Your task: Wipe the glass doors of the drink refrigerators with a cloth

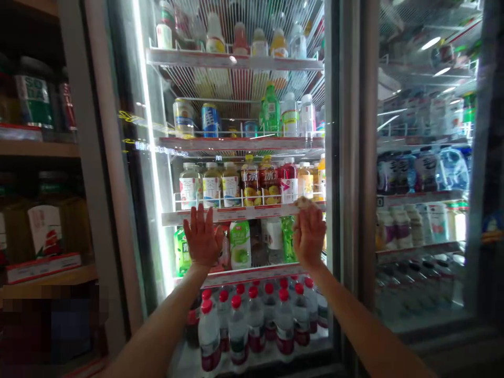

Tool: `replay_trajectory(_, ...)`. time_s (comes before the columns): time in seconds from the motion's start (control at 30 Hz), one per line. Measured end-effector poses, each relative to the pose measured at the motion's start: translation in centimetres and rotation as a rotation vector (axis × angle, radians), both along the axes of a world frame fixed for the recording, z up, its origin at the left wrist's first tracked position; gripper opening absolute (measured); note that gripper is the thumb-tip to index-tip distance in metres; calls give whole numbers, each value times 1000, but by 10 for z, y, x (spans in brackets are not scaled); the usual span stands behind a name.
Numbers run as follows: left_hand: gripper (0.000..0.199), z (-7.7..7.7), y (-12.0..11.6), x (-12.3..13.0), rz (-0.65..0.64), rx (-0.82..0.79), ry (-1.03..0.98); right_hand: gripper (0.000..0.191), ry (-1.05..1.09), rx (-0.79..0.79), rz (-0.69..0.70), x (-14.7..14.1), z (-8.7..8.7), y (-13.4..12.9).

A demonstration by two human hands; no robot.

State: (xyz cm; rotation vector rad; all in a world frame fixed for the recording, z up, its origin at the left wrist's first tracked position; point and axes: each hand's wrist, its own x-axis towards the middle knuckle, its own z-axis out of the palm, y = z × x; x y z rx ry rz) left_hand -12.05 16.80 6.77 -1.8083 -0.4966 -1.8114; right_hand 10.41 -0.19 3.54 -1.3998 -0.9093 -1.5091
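Both arms reach toward a lit drinks cooler, seen through its glass door. My left hand (202, 236) is raised with its fingers apart and holds nothing; it is at or near the glass, in front of the lower shelf. To the right, my right hand (310, 233) is closed on a crumpled beige cloth (304, 203), pressed at or near the glass by the shelf edge (260, 211). Behind the hands are a green bottle (240, 244) and a row of tea bottles (230, 186). Actual contact with the glass is hard to make out.
Red-capped water bottles (237, 331) fill the cooler's bottom. A metal door frame (354, 157) separates it from a second cooler (421, 199) at the right. Wooden shelves (43, 148) with large bottles stand at the left. Reflections cross the glass.
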Motion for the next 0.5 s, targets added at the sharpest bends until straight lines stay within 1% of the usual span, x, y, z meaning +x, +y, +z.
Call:
replay_trajectory(0.07, 56, -5, 0, 1, 0, 10, 9, 43, -117, -154, 42, -16, -9, 8)
replay_trajectory(0.1, 56, -7, 1, 2, 1, 21, 11, 42, -156, -207, 50, -16, -13, 8)
replay_trajectory(0.13, 57, -8, 1, 2, 1, 28, 9, 41, -170, -219, 43, -11, -14, 5)
replay_trajectory(0.17, 57, -8, 2, 2, 1, 31, 8, 41, -150, -191, 23, -2, -14, 0)
replay_trajectory(0.2, 57, -8, 2, 2, 1, 32, 9, 42, -97, -126, -1, 10, -12, -6)
replay_trajectory(0.27, 57, -7, 3, 2, 3, 22, 15, 44, 57, 43, -37, 31, -4, -16)
replay_trajectory(0.33, 57, -7, 3, 2, 4, 8, 20, 46, 146, 150, -33, 34, 3, -16)
replay_trajectory(0.37, 58, -8, 3, 1, 3, 9, 25, 47, 138, 154, -18, 27, 4, -12)
replay_trajectory(0.4, 59, -9, 3, 1, 2, 14, 33, 47, 99, 123, 0, 16, 4, -6)
replay_trajectory(0.43, 59, -9, 3, 0, -1, 22, 44, 47, 43, 63, 19, 2, 1, 1)
replay_trajectory(0.5, 60, -12, 4, -1, -7, 35, 73, 46, -79, -104, 61, -21, -7, 12)
